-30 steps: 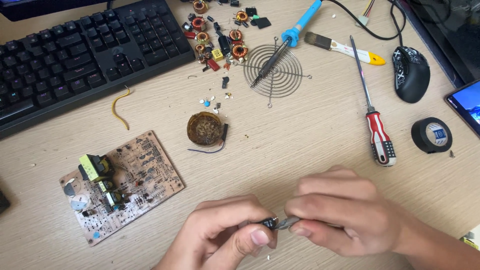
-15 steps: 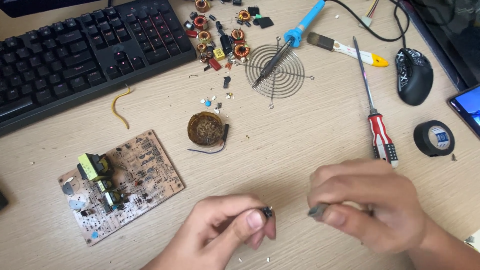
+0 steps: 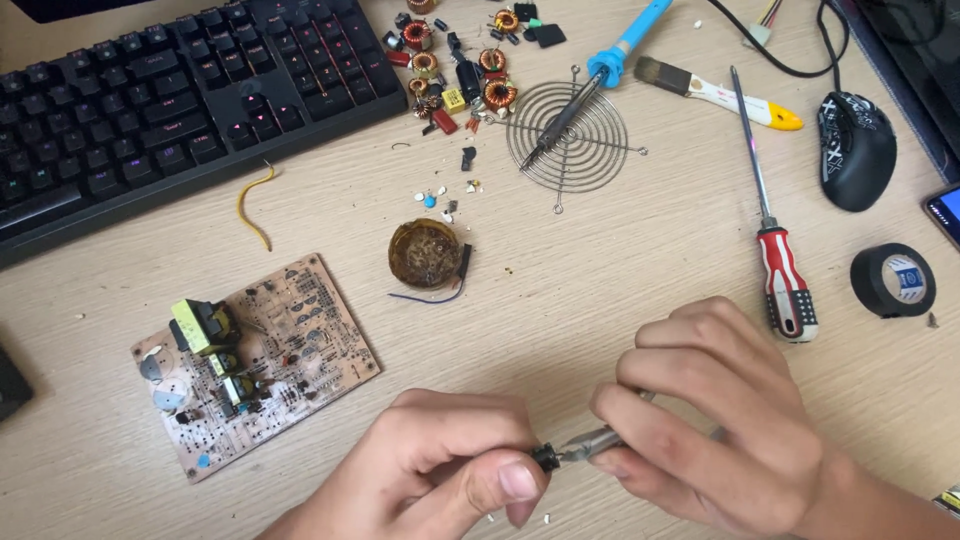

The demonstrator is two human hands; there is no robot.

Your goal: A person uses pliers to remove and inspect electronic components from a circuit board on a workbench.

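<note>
Black, tiny component (image 3: pixel 545 458) pinched between my left hand's (image 3: pixel 445 470) thumb and fingers, at the near edge of the light wooden desk (image 3: pixel 620 250); too small to tell what part it is. My right hand (image 3: pixel 710 410) is clenched round a slim grey metal tool (image 3: pixel 592 442), tip touching the component; most of the tool is hidden inside the fist, so can't say what kind. Round amber-brown tin of paste (image 3: pixel 426 253) sits mid-desk, open, contents dark and crusty, a thin blue wire curling under it. Brown circuit board with a yellow transformer (image 3: pixel 255 355) lies to the left of my hands. Black keyboard (image 3: pixel 170 100) top left, cut off by the frame. Pile of small copper coils and loose parts (image 3: pixel 460 70) next to it. Blue-handled soldering iron (image 3: pixel 600 75) rests on a round wire fan guard (image 3: pixel 568 140). Red-and-white-handled screwdriver (image 3: pixel 780 260) beside a black tape roll with a blue-and-white label (image 3: pixel 893 280). Black mouse (image 3: pixel 856 148) far right.
</note>
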